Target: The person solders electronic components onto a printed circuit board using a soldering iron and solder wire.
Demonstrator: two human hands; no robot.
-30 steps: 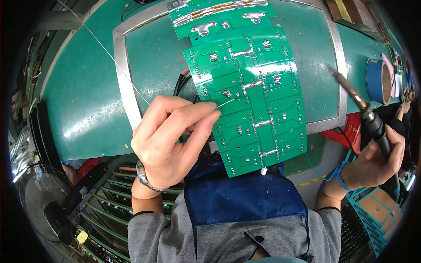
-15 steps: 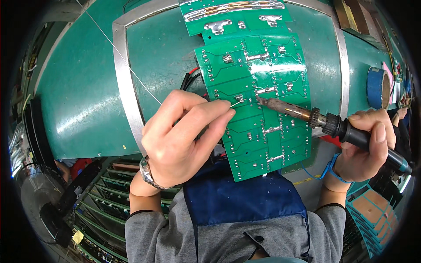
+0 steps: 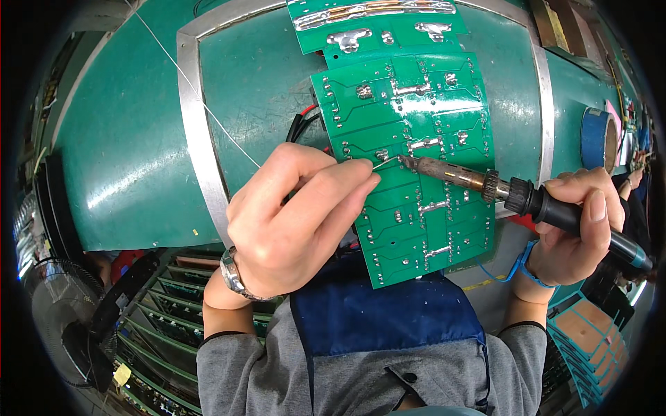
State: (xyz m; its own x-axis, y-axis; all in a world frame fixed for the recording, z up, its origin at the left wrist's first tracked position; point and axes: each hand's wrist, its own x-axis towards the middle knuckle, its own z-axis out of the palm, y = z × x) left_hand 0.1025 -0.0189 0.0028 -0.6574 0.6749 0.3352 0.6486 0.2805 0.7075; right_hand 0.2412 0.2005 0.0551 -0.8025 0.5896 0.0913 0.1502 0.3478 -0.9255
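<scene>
A green circuit board (image 3: 385, 239) with many shiny solder joints lies in front of me, tilted slightly. My left hand (image 3: 295, 218) pinches a thin solder wire (image 3: 386, 164) between thumb and fingertips, its free end reaching over the middle of the board. From this hand the wire runs up to the upper left. My right hand (image 3: 579, 229) grips the black handle of a soldering iron (image 3: 458, 175). The iron's dark tip points left and meets the wire's end, or nearly so, among small joints; whether it touches the board cannot be made out.
Another green board (image 3: 388, 38) lies behind, with thick solder tracks. Red and black leads (image 3: 300, 123) stick out at the board's left. A blue tape roll (image 3: 596, 139) stands at the right. Racked boards (image 3: 173, 326) and a black fan (image 3: 62, 319) are at lower left.
The iron's tip has shifted slightly left and down, up to the end of the solder wire. The boards and my left hand have moved a little to the right in view.
</scene>
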